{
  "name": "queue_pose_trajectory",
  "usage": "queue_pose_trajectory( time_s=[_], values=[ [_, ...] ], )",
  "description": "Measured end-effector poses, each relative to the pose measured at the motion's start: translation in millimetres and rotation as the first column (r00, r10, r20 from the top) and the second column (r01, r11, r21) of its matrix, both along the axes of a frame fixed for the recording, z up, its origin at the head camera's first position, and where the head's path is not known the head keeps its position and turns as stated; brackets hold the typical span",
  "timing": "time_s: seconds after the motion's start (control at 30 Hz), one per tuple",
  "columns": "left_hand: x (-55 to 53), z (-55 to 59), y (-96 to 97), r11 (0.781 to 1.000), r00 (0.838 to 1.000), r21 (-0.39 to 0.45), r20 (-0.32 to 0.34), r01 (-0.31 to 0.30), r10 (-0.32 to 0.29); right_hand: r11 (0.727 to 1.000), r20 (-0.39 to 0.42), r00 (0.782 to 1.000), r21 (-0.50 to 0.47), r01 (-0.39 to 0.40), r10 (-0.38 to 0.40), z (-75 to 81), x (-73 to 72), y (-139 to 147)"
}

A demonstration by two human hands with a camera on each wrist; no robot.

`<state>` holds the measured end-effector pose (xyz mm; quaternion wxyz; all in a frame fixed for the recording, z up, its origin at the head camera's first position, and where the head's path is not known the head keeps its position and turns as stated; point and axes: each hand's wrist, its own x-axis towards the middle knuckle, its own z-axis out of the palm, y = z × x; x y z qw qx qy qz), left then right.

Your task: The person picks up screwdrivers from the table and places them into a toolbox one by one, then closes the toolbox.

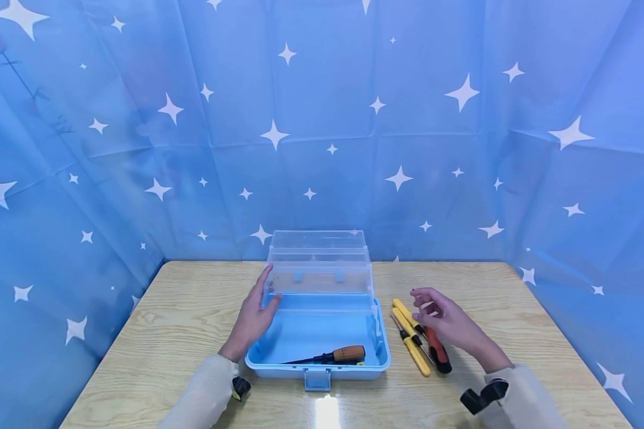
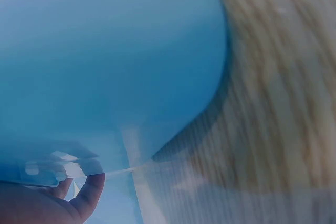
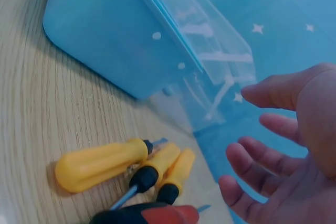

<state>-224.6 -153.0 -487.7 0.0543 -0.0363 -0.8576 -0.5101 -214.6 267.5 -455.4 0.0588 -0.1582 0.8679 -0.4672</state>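
A light blue toolbox [image 1: 271, 373] stands on the table with its clear lid [image 1: 318, 240] raised at the back. Inside, along the front wall, lies a screwdriver [image 1: 347, 354] with an orange-brown handle. My left hand [image 1: 254, 322] is at the box's left side, fingers extended beside the lid; whether it touches is unclear. My right hand [image 1: 451, 325] hovers above the loose tools at the right, fingers slightly bent and holding nothing. Under it lie several yellow-handled screwdrivers [image 3: 102, 165] and a red-and-black-handled screwdriver [image 1: 437, 351].
The wooden table [image 1: 193, 316] extends on both sides of the box. Behind it hangs a blue curtain [image 1: 327, 167] with white stars. A light blue latch [image 1: 317, 379] hangs at the box's front. Something small and yellow [image 1: 361, 363] shows beside the screwdriver in the box.
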Motion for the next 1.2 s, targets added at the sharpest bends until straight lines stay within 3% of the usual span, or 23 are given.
queue_pose_trajectory(
  time_s=[0.63, 1.2],
  values=[
    [-0.7, -3.0, -0.7, 1.0, 1.0, 0.006, -0.002, -0.009, 0.009, 0.997, 0.167, 0.983, 0.006, 0.082, -0.082, -23.8, -6.2, 24.2],
    [-1.8, -2.6, -0.3, 1.0, 1.0, -0.005, -0.009, -0.002, 0.002, 0.991, 0.217, 0.967, 0.02, 0.133, -0.134, -45.2, -6.9, 39.5]
  ],
)
